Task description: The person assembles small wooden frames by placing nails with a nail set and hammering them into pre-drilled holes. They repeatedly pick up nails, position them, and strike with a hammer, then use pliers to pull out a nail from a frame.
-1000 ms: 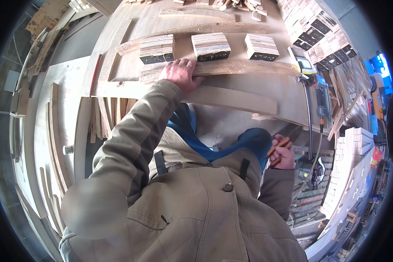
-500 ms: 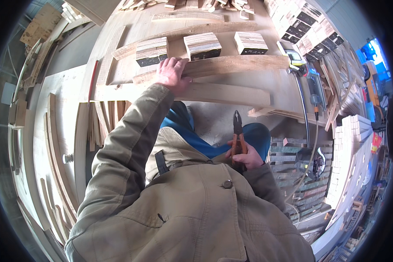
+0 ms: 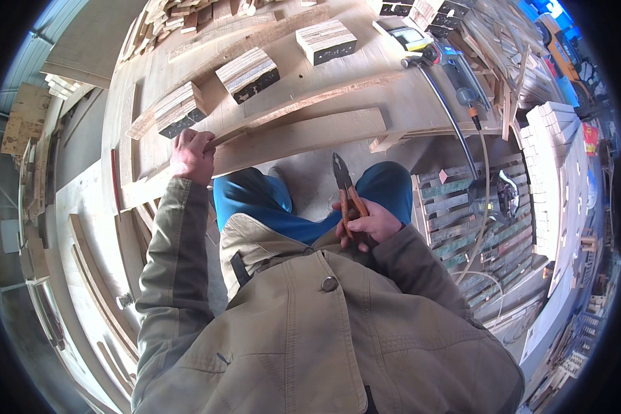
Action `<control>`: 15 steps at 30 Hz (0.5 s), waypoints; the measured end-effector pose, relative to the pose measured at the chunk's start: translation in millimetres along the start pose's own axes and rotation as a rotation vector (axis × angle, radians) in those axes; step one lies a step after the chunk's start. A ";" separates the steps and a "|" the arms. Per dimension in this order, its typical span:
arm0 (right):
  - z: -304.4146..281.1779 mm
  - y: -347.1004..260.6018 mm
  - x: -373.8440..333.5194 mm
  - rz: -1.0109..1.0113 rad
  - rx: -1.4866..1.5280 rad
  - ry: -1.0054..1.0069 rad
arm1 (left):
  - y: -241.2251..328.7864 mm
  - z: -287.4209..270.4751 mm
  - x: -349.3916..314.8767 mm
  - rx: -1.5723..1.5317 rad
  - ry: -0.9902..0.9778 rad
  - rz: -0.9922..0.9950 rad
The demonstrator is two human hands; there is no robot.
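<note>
My left hand (image 3: 192,157) is closed on the left end of a long wooden board (image 3: 310,99), which looks tipped toward its narrow edge over the workbench. Along the bench's near side lies another pale board (image 3: 324,132), just below the first. In front of my lap, my right hand (image 3: 371,225) grips the orange handles of a pair of pliers (image 3: 342,181); the dark jaws point away from me. Beyond the boards stand three layered wood blocks with black faces: a left block (image 3: 179,109), a middle block (image 3: 247,74) and a right block (image 3: 326,43).
Loose wood offcuts (image 3: 186,17) are heaped at the bench's far side. A dark metal bar (image 3: 443,103) leans over its right end, beside a hose (image 3: 486,172). Slatted pallets (image 3: 455,214) and a white stack (image 3: 550,159) stand right; long planks (image 3: 93,276) lie left.
My view has turned, so the bench sits further left. My left hand has slid toward the board's left end, and the board has tipped. The pliers stay in my right hand, slightly open.
</note>
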State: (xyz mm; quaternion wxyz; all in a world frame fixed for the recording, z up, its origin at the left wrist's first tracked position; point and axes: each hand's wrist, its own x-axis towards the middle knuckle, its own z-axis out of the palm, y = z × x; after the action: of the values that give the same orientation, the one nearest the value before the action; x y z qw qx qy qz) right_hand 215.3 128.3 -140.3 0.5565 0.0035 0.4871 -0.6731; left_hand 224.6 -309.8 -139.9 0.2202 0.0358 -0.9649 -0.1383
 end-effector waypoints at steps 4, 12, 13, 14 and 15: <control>-1.7 0.5 4.2 -0.003 0.016 0.005 | -0.1 -2.3 2.0 -0.033 -0.082 -0.033; -6.2 1.9 4.8 -0.009 0.020 0.005 | 18.8 4.3 13.3 -0.012 -0.238 -0.020; -7.6 2.9 4.9 -0.013 0.032 0.006 | 21.4 5.4 14.9 -0.007 -0.247 -0.028; -9.1 4.1 5.4 -0.017 0.043 0.006 | 23.8 6.5 16.6 -0.002 -0.256 -0.035; -10.6 5.5 5.8 -0.011 0.059 0.011 | 25.8 7.3 18.2 0.006 -0.265 -0.044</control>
State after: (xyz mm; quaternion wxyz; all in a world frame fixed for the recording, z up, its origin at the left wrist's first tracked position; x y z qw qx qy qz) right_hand 211.6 131.5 -152.7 0.5496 0.0210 0.4701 -0.6903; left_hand 204.8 -285.6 -131.4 0.0876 0.0390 -0.9849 -0.1439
